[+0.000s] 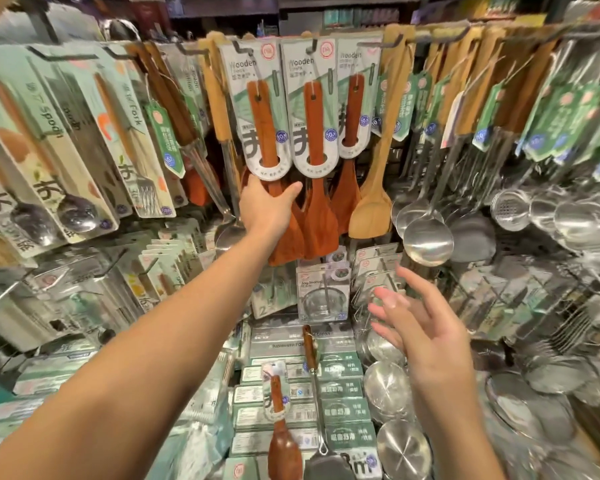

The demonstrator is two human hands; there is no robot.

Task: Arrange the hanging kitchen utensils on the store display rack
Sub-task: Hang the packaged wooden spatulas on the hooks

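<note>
Three dark wooden spatulas on grey "Wooden" cards hang side by side from hooks at the top centre of the rack. My left hand (pixel 267 206) grips the blade of the leftmost carded spatula (pixel 262 126), just below its card. The middle spatula (pixel 315 140) and the right one (pixel 352 133) hang free. My right hand (pixel 420 323) hovers lower right with fingers spread and nothing in it. Another carded wooden spatula (pixel 280 427) lies loose on the boxes at the bottom centre.
Packaged spoons and forks (pixel 84 140) hang at left. A pale wooden spatula (pixel 374 174) and steel ladles (pixel 426 237) hang at right. Steel bowls (pixel 388 389) and boxed goods (pixel 340 375) fill the shelf below. A metal turner (pixel 326 462) lies on the boxes.
</note>
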